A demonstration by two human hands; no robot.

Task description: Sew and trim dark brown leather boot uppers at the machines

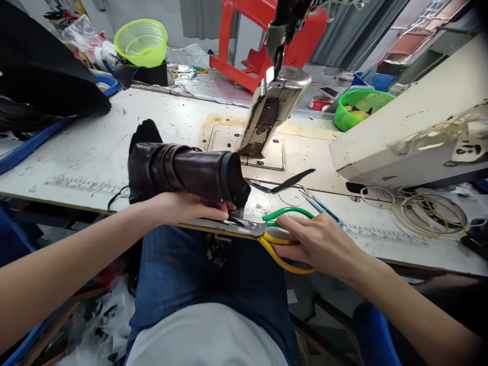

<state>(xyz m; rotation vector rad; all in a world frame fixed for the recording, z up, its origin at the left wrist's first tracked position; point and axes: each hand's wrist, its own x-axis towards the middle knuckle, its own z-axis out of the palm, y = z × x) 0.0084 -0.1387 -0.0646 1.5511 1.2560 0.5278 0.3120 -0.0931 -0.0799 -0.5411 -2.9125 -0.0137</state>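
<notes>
The person's left hand (192, 207) is at the near edge of the bench (97, 119), its thumb and fingers drawn together on the lower right end of a dark brown leather-like piece (179, 165). This piece lies on its side across the near part of the bench, left of centre, with black material showing at both ends. The right hand (318, 239) has its fingers curled through the green and yellow handles of a pair of scissors (260, 227). The handles stand apart, and the blades point left, their tips beside the left thumb, with a bit of black strip at them; how far the blades are parted is hard to tell.

Just beyond the scissors lies a loose black strip (293, 180), with blue-handled snips (324, 207) to its right. Farther back, a sewing machine (280, 94) stands over its metal plate (221, 138). A coil of tubing (430, 216) lies at the right. On the far side are a yellow-green basket (141, 43) at left, a red stool (244, 18) behind the machine and a green bowl (345, 117) at right.
</notes>
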